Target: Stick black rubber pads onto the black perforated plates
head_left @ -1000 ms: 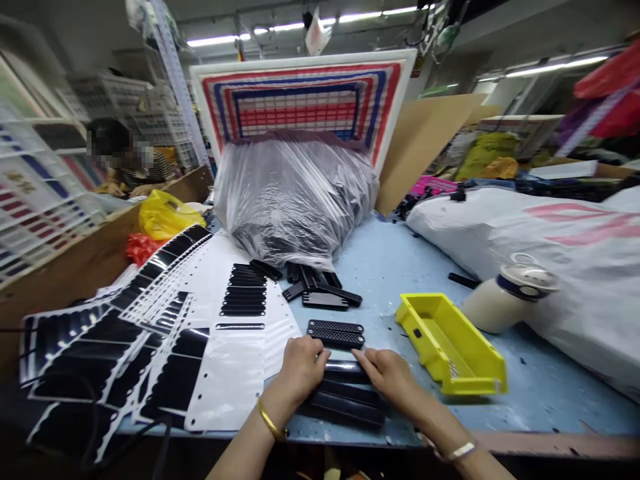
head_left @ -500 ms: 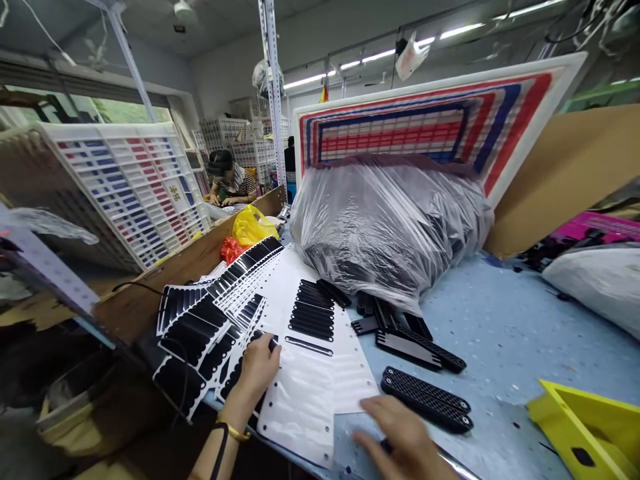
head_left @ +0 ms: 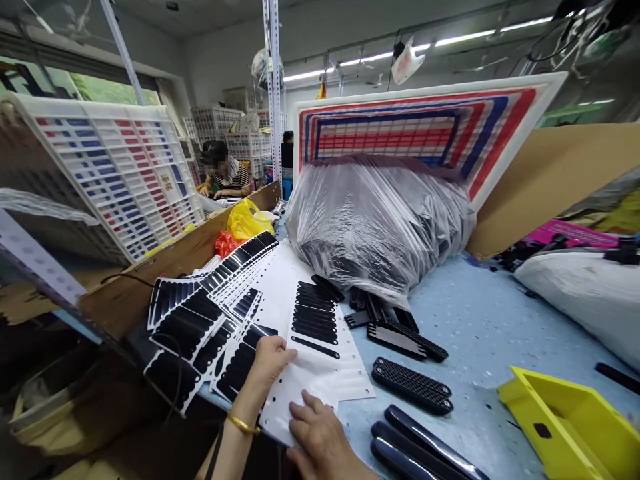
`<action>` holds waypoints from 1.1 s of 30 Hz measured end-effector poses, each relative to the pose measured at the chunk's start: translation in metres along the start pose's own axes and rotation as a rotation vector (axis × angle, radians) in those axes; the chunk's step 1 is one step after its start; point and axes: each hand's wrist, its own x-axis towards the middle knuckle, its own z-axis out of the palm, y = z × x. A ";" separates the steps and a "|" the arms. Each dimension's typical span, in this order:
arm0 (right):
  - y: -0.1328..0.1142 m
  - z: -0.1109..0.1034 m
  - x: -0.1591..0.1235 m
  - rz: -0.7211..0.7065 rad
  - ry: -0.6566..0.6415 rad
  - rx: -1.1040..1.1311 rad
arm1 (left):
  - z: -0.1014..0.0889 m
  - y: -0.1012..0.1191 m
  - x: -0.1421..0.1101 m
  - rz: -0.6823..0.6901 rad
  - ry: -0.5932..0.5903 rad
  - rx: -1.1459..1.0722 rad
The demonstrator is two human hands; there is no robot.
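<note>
My left hand (head_left: 267, 363) rests with curled fingers on a white backing sheet (head_left: 320, 373) that carries rows of black oblong stickers (head_left: 315, 313). My right hand (head_left: 320, 440) lies flat on the sheet's near corner, fingers stretched out. Just right of my hands lie two textured black plastic strips (head_left: 413, 385) and two glossy dark strips (head_left: 420, 447) on the blue table (head_left: 480, 327). More sticker sheets (head_left: 195, 333) fan out to the left.
A clear plastic bag (head_left: 375, 223) full of black parts sits behind the sheets, loose parts (head_left: 395, 330) spilling out. A yellow bin (head_left: 570, 420) stands at right, a white sack (head_left: 585, 293) beyond it. A striped white tray (head_left: 425, 127) leans at the back. Another person (head_left: 223, 177) sits far left.
My view turned left. Both hands left the dark strips and moved onto the white sticker sheet; the right hand now presses its near corner.
</note>
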 end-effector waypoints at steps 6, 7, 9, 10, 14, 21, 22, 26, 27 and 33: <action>0.025 -0.018 -0.029 0.019 0.272 0.130 | -0.020 0.034 -0.016 0.161 -0.097 -0.050; 0.029 -0.029 -0.031 -0.010 0.441 0.124 | -0.021 0.035 -0.022 0.151 -0.110 -0.146; 0.034 -0.051 -0.027 -0.079 0.623 0.087 | -0.021 0.032 -0.034 0.081 -0.105 -0.390; 0.035 -0.059 -0.021 -0.082 0.655 0.065 | -0.019 0.029 -0.040 0.028 -0.096 -0.512; 0.033 -0.049 0.006 -0.058 0.569 -0.062 | -0.009 0.016 -0.062 -0.119 -0.165 -0.786; 0.026 0.001 -0.001 -0.058 0.360 -0.219 | -0.009 0.008 -0.082 -0.100 -0.071 -0.765; 0.025 0.000 -0.004 -0.060 0.370 -0.218 | -0.011 0.008 -0.082 -0.102 -0.066 -0.764; 0.021 -0.017 -0.007 -0.145 0.527 -0.171 | -0.015 0.007 -0.080 -0.143 -0.020 -0.775; 0.020 -0.023 -0.005 -0.163 0.594 -0.151 | -0.015 0.007 -0.080 -0.147 -0.017 -0.779; 0.000 -0.048 0.007 -0.001 0.638 0.154 | -0.004 0.026 -0.085 -0.047 -0.069 -0.669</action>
